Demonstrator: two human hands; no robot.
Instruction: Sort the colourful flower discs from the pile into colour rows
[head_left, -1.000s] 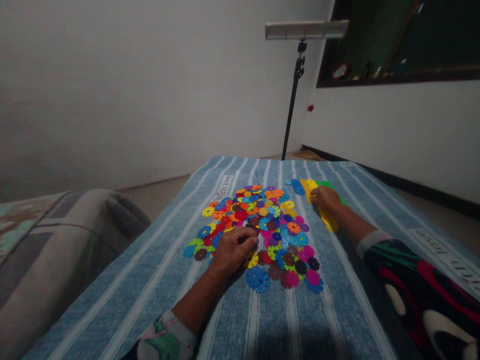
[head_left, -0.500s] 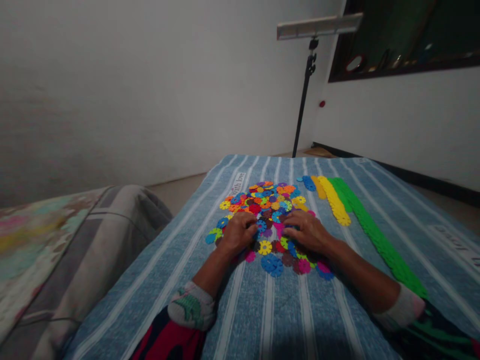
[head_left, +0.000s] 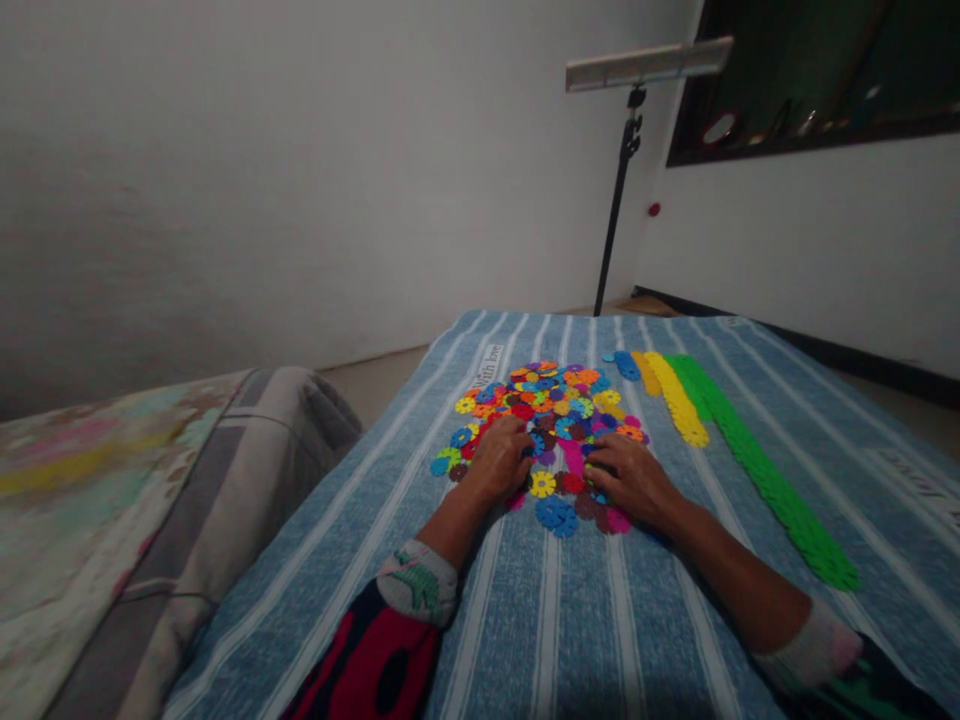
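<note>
Now, right hand (head_left: 630,480) withdrawn from rows (head_left: 679,402) toward the table's (head_left: 585,620) far right corner, piled discs (head_left: 557,408) are worked with left hand (head_left: 498,457) too, both half-curled, grips unclear.

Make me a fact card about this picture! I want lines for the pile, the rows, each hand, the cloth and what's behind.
Pile: many-coloured flower-edged discs, overlapping
Rows: right of the pile; blue row, orange row, yellow row, and green discs reaching nearest the person
Left hand: on the pile's left side; grip unclear
Right hand: on the pile's right side; grip unclear
Cloth: blue with pale stripes
Behind: a dark stand before a pale wall
</note>
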